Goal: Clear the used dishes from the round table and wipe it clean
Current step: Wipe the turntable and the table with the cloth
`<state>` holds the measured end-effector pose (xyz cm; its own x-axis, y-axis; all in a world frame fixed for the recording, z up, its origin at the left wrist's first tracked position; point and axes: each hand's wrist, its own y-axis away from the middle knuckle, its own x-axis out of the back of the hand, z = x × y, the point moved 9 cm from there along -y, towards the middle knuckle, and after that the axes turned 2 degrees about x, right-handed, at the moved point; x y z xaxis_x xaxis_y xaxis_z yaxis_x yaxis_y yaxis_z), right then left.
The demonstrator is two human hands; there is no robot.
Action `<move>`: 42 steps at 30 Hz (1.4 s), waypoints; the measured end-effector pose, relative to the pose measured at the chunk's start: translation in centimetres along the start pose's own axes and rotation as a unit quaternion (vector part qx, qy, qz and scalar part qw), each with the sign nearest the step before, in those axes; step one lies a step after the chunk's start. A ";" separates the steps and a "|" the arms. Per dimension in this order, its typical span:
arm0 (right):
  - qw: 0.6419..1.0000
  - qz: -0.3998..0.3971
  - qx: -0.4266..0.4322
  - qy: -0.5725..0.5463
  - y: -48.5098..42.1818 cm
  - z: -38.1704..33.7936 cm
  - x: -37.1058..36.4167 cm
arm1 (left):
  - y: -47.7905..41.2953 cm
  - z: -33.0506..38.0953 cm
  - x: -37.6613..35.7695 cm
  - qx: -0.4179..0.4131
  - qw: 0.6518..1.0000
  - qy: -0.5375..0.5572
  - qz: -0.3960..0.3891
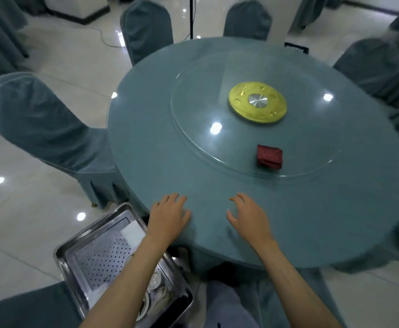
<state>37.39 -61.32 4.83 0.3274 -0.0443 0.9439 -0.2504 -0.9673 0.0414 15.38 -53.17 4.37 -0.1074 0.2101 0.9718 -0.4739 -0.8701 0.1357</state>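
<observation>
The round table [158,143] wears a teal cloth under glass. On it sits a clear glass turntable [193,129] with a gold hub [257,105]. A folded dark red cloth [269,156] lies on the turntable's near edge. My left hand [168,215] rests flat on the table's near rim, fingers relaxed, holding nothing. My right hand [247,215] hovers or rests beside it with loosely spread fingers, also holding nothing. A steel tray [75,245] at lower left, below the table's edge, holds used dishes [154,280] partly hidden by my left forearm.
Teal-covered chairs ring the table: one at the left [44,129], two at the back [146,29], others at the right [378,65]. Another chair seat [28,308] is under the tray. A white cable [103,36] runs across the shiny tiled floor.
</observation>
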 end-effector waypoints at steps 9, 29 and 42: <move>0.998 -0.017 -0.061 0.005 -7.9 14.7 1.3 | -12.2 8.9 -2.2 -0.046 0.998 -0.037 -0.009; 0.993 -0.068 -0.100 0.010 -23.5 25.0 -2.0 | -28.5 13.1 -11.9 0.033 0.977 -0.083 -0.194; 0.995 0.030 -0.084 0.035 -22.8 27.6 -1.9 | -26.3 15.7 -12.9 0.005 0.991 -0.034 -0.133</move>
<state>67.59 -46.02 -6.95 0.2436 -0.0776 0.9668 -0.4189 -0.9075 0.0327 42.94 -39.96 -8.74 0.0792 0.4018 0.9123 -0.4688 -0.7926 0.3898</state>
